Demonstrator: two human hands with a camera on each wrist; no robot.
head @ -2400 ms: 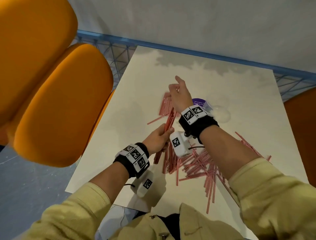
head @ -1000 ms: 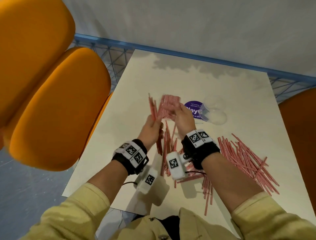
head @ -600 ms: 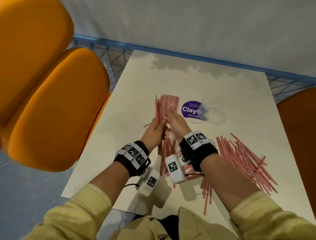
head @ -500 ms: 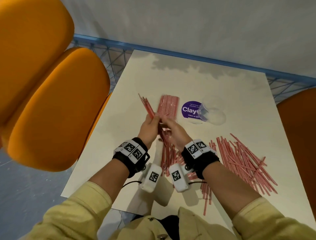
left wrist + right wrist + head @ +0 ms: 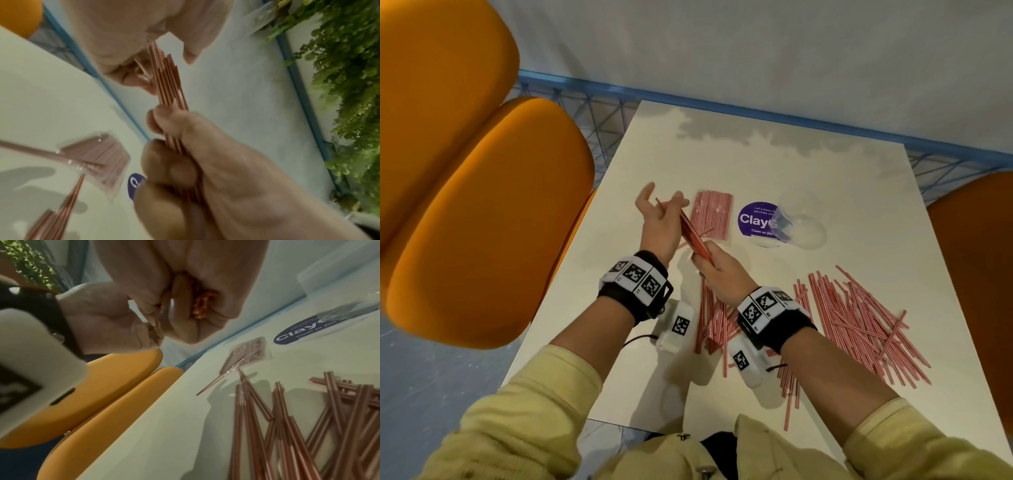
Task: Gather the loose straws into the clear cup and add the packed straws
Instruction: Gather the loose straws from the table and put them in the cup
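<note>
Over the table's left half my right hand grips the lower end of a bundle of red-striped straws, which slants up and to the left. My left hand stands with its fingers spread, and the bundle's upper tips rest against its palm. In the left wrist view the straw tips meet the left palm. The packed straws lie flat in clear wrap just beyond the hands. To their right the clear cup lies on its side. Loose straws are heaped at the right, with more under my wrists.
A purple round sticker sits between the pack and the cup. Orange chairs stand along the white table's left edge, and another stands at the right. A blue rail and a grey wall run behind the table.
My left hand has let go of the bundle and spread its fingers. My right hand has taken the bundle's lower end, and the bundle stays tilted up to the left.
</note>
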